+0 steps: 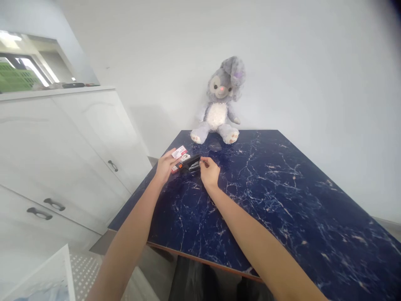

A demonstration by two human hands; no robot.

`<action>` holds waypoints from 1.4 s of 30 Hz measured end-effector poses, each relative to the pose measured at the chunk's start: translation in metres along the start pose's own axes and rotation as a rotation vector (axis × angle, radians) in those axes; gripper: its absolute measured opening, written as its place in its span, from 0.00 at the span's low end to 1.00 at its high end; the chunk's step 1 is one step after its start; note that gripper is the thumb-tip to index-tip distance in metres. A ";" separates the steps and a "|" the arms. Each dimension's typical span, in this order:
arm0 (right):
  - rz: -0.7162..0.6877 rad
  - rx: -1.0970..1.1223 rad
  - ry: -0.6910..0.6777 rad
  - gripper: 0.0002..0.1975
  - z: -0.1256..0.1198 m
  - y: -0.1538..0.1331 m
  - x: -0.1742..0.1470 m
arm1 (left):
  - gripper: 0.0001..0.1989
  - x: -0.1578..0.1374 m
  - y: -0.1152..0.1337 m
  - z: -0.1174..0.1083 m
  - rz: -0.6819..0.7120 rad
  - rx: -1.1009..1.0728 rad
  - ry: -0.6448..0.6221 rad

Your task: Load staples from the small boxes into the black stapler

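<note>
My left hand (163,169) is closed round a small white-and-red cardboard box (179,152) over the left part of the table, its fingers along the box's left side. At the box's right side is a slim black object (191,160) with an orange spot near its left end. Shiny clear plastic shows along its lower edge. My right hand (210,172) pinches the right end of this black object, thumb and fingertips together. Its exact kind is too small to make out, and I cannot tell whether part of it sits inside the box.
A grey plush toy (217,115) sits against the wall at the back of the dark blue marbled table (269,196). White cabinets (69,154) stand along the left. A white perforated basket (83,271) is at the lower left, below table height.
</note>
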State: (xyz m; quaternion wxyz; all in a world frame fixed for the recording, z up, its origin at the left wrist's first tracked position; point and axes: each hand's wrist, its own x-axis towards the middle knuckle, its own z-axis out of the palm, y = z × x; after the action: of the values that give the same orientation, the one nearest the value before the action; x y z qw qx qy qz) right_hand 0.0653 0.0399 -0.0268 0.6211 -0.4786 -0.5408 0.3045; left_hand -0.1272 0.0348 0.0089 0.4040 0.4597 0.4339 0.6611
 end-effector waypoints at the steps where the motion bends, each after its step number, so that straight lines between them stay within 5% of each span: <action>1: -0.006 0.015 0.000 0.11 0.000 -0.001 -0.001 | 0.22 -0.001 0.001 0.001 -0.015 -0.057 -0.026; 6: -0.023 0.128 -0.039 0.13 0.000 -0.009 -0.004 | 0.16 -0.004 0.007 -0.002 -0.050 -0.096 -0.087; 11: -0.023 0.196 -0.043 0.13 0.000 -0.012 -0.002 | 0.20 -0.008 0.009 -0.003 -0.151 -0.004 -0.199; 17: 0.067 0.247 0.054 0.11 -0.004 -0.013 -0.007 | 0.26 -0.010 0.011 0.005 -0.107 0.121 -0.161; 23: 0.112 0.249 -0.104 0.14 -0.061 -0.008 -0.008 | 0.26 -0.016 0.010 0.016 -0.119 0.257 -0.315; 28: 0.159 0.293 -0.072 0.11 -0.098 0.002 0.010 | 0.23 -0.031 0.012 0.036 -0.132 0.297 -0.390; 31: 0.156 0.238 -0.208 0.12 -0.097 -0.004 0.011 | 0.21 -0.038 0.016 0.043 -0.141 0.338 -0.445; 35: 0.093 0.005 -0.562 0.13 -0.098 -0.024 -0.002 | 0.22 -0.041 0.023 0.042 -0.148 0.428 -0.603; 37: 0.073 -0.096 -0.690 0.13 -0.099 -0.032 -0.008 | 0.24 -0.041 0.025 0.041 -0.141 0.421 -0.580; 39: 0.117 -0.063 -0.728 0.12 -0.097 -0.035 -0.013 | 0.24 -0.041 0.027 0.042 -0.127 0.330 -0.482; 42: 0.264 0.231 -0.606 0.12 -0.088 -0.037 -0.017 | 0.23 -0.044 0.029 0.046 -0.082 0.133 -0.425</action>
State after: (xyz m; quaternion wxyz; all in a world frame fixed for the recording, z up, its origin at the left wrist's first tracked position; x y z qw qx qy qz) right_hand 0.1408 -0.0114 0.0046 0.4377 -0.3588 -0.5962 0.5694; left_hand -0.0761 -0.0053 0.0347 0.4816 0.5962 0.4002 0.5025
